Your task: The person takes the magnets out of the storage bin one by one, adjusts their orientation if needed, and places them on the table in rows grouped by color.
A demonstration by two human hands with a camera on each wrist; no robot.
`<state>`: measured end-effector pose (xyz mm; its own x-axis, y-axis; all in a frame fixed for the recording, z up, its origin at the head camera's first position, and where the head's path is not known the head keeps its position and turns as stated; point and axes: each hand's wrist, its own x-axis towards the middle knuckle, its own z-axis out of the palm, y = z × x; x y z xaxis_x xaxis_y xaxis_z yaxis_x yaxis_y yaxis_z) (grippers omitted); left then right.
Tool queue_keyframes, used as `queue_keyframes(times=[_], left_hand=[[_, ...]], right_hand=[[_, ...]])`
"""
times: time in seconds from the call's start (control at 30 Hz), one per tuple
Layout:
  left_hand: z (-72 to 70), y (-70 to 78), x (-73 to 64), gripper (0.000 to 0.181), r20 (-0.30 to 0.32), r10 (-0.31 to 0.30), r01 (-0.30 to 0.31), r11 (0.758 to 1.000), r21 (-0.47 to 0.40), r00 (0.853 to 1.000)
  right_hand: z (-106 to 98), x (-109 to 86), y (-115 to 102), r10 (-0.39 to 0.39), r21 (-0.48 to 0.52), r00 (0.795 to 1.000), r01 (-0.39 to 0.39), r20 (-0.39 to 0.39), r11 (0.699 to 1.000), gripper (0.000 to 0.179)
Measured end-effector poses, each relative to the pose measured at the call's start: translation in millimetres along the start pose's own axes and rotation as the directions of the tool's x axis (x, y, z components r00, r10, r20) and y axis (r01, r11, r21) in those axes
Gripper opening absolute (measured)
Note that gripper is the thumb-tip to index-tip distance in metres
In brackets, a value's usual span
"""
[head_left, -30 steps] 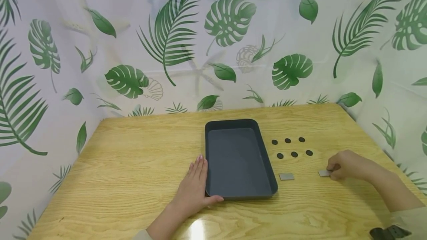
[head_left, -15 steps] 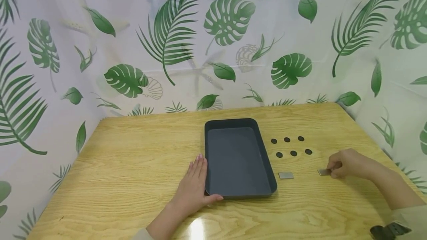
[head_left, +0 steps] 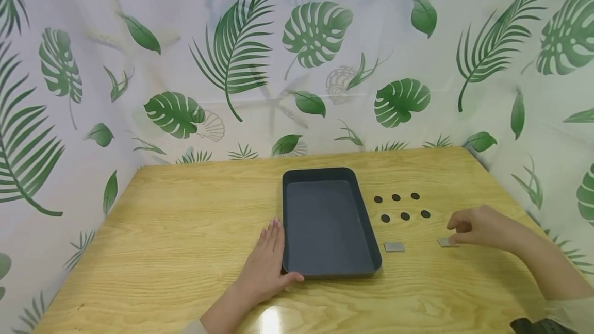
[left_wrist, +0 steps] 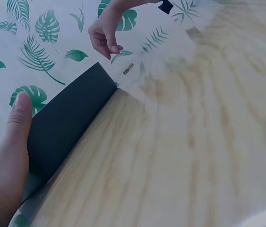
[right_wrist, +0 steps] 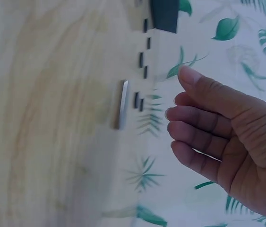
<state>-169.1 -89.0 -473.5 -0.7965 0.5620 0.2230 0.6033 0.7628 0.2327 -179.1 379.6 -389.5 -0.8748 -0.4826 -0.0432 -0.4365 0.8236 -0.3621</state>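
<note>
A dark grey rectangular tray (head_left: 329, 226) lies on the wooden table. My left hand (head_left: 264, 264) rests against its left side, fingers straight, with the thumb at the near edge; the left wrist view shows that thumb by the tray wall (left_wrist: 73, 118). At the right, my right hand (head_left: 482, 228) hovers at a small flat grey rectangular plate (head_left: 445, 242), covering part of its right end. In the right wrist view the right hand (right_wrist: 222, 127) has loosely bent fingers, holds nothing and stands apart from the plate (right_wrist: 122, 105). A second such plate (head_left: 394, 247) lies beside the tray.
Several small black discs (head_left: 405, 216) lie in two rows right of the tray, behind the plates. A leaf-patterned cloth (head_left: 250, 61) hangs behind and at both sides of the table (head_left: 185, 231).
My right thumb and fingers, which were pinching the right-hand plate's end, have parted and let it go. The plate stays on the table. My left hand keeps its place at the tray.
</note>
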Motion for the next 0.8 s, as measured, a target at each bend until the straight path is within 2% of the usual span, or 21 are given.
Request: queue_keyframes(times=[0.17, 0.3, 0.47, 0.57, 0.7, 0.8], left_hand=[[-0.7, -4.0, 5.2, 0.119, -0.033, 0.014, -0.013, 0.999, 0.038, 0.999], [-1.7, -5.7, 5.5, 0.116, -0.011, -0.005, 0.005, 1.0, 0.0, 1.0], [-4.9, -4.5, 5.1, 0.112, 0.013, -0.039, 0.039, 0.998, -0.047, 0.999], [-7.3, -3.1, 5.8, 0.11, 0.02, -0.038, 0.038, 0.999, -0.038, 0.999], [-11.8, -1.8, 8.1, 0.108, 0.039, -0.033, 0.033, 0.999, -0.017, 0.999], [-18.3, -1.0, 10.7, 0.107, 0.061, -0.026, 0.026, 1.0, 0.001, 0.998]], right_hand=[[-10, 0.8, -20, -0.013, -0.009, 1.0, 0.013, -0.019, 1.0, 0.025], [-12, 1.9, -41, -0.025, -0.011, 0.999, 0.024, -0.038, 1.0, 0.022], [-14, 7.7, -71, -0.061, -0.078, 0.996, 0.056, -0.07, 0.995, 0.023], [-13, 11.7, -86, -0.151, -0.141, 0.981, 0.133, -0.125, 0.981, 0.018], [-12, 16.7, -103, -0.277, -0.214, 0.94, 0.235, -0.197, 0.948, 0.015], [-10, 20.9, -115, -0.319, -0.241, 0.925, 0.268, -0.206, 0.933, 0.016]])
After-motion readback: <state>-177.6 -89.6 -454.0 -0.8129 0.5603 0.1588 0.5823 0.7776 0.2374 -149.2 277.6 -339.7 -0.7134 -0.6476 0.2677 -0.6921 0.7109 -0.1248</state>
